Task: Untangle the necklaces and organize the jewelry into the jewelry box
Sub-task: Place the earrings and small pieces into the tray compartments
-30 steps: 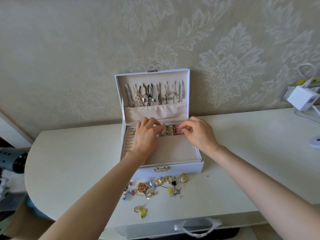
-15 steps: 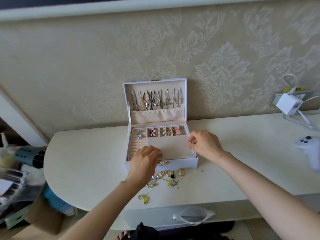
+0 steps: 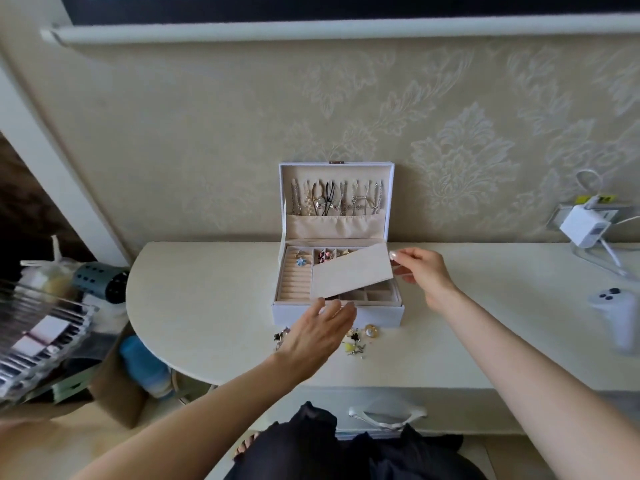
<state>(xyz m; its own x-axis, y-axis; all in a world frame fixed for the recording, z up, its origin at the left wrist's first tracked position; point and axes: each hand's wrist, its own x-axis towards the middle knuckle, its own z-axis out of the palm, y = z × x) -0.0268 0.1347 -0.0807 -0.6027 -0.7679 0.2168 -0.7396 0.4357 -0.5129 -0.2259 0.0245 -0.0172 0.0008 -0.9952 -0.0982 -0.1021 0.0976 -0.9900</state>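
A white jewelry box [image 3: 381, 315] stands open against the wall, with several necklaces [image 3: 337, 200] hanging inside its raised lid. My right hand [image 3: 420, 273] pinches the right edge of a beige flat cover panel [image 3: 353, 273], which is lifted and tilted over the tray. Small square compartments [image 3: 375, 295] show beneath it at the front right. My left hand [image 3: 318, 332] hovers with straight fingers at the box's front edge and holds nothing. Loose charms and earrings [image 3: 356, 341] lie on the table just in front of the box, partly hidden by my left hand.
The box sits on a white rounded table [image 3: 207, 306]. A white controller [image 3: 620, 313] lies at the right edge. A white charger [image 3: 585, 226] with cables hangs at the wall. Clutter and a grey perforated holder [image 3: 100, 280] sit left of the table.
My right hand took the flat cover panel by its right edge and lifted it, uncovering compartments below. My left hand drew back to the front edge and opened. The view pulled back.
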